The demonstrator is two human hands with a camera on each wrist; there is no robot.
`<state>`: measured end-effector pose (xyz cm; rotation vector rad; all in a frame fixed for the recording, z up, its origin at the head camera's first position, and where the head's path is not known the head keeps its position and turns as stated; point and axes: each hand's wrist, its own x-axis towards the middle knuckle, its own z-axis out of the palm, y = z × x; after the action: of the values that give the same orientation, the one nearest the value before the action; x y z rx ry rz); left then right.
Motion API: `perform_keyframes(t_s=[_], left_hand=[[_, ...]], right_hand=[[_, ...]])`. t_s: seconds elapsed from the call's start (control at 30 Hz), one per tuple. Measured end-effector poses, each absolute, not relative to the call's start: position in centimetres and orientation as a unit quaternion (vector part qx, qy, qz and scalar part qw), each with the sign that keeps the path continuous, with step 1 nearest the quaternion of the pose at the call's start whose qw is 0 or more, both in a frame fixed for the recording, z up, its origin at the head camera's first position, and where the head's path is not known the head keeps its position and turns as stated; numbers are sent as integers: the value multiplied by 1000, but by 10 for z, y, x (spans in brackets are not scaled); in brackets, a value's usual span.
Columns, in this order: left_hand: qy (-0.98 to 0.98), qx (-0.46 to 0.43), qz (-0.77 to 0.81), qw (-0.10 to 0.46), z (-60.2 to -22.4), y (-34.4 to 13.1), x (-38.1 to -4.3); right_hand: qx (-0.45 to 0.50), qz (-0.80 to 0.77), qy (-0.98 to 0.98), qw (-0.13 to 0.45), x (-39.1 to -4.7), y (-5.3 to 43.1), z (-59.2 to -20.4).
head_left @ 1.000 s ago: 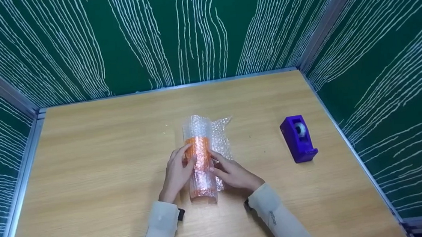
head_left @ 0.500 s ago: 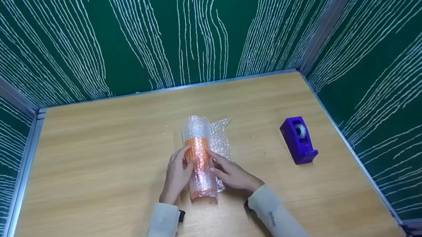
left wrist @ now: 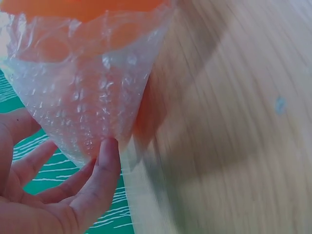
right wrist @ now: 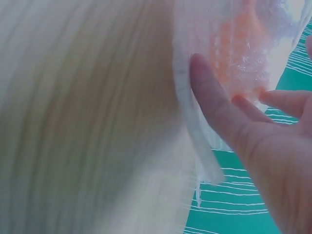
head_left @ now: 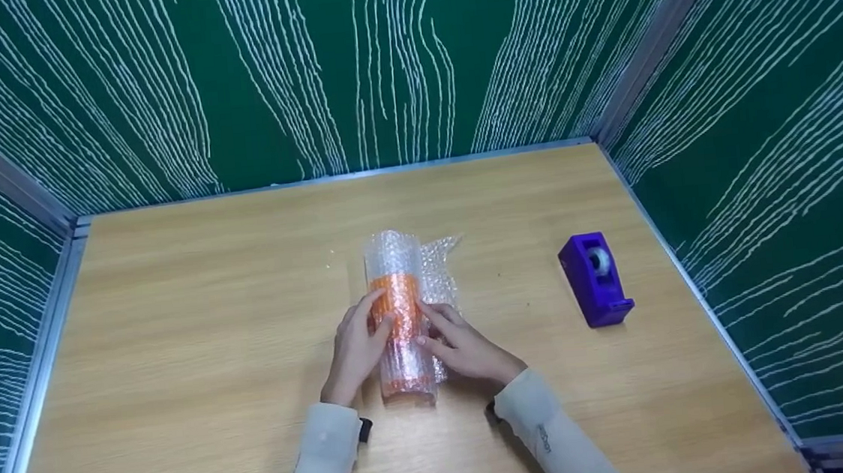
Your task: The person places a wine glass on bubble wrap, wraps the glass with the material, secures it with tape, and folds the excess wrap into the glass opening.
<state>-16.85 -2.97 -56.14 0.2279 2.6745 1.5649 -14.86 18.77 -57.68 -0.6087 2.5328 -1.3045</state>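
Note:
An orange cylinder [head_left: 396, 293] lies at the middle of the table, rolled in clear bubble wrap [head_left: 392, 250]. The wrap runs beyond the orange part at the far end, and a loose flap [head_left: 438, 273] spreads out on the right. My left hand [head_left: 355, 347] holds the roll from its left side, thumb and index finger on top. From the right, my right hand [head_left: 469, 347] holds it with thumb and fingers against its side. The left wrist view shows fingertips [left wrist: 109, 146] on the bubbles. In the right wrist view, the thumb [right wrist: 202, 73] lies along the wrap's edge [right wrist: 183, 92].
A purple tape dispenser [head_left: 596, 280] with a roll of clear tape [head_left: 599, 260] stands to the right on the wooden table [head_left: 212, 343]. Green walls [head_left: 408, 64] with white wavy lines enclose the back and sides, and a metal rail borders the tabletop.
Both hands stay on the wrapped cylinder at nearly the same spot. The right fingers shift slightly on its side. The tape dispenser stays in place.

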Motion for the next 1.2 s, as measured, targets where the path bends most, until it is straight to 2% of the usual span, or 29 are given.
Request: perform_keyframes(t_s=[0.33, 0.77, 1.03, 1.2], left_hand=[[849, 64, 525, 5, -564, -30, -169], [857, 76, 510, -8, -564, -30, -172], [858, 63, 510, 10, -561, -28, -173], [860, 60, 506, 13, -561, -28, -172]], right_hand=[[-177, -435, 872, 139, -148, 194, -575], [-182, -453, 859, 156, -150, 191, -577], [-176, -509, 823, 179, -150, 189, -579], [-175, -499, 832, 170, -151, 188, -579]])
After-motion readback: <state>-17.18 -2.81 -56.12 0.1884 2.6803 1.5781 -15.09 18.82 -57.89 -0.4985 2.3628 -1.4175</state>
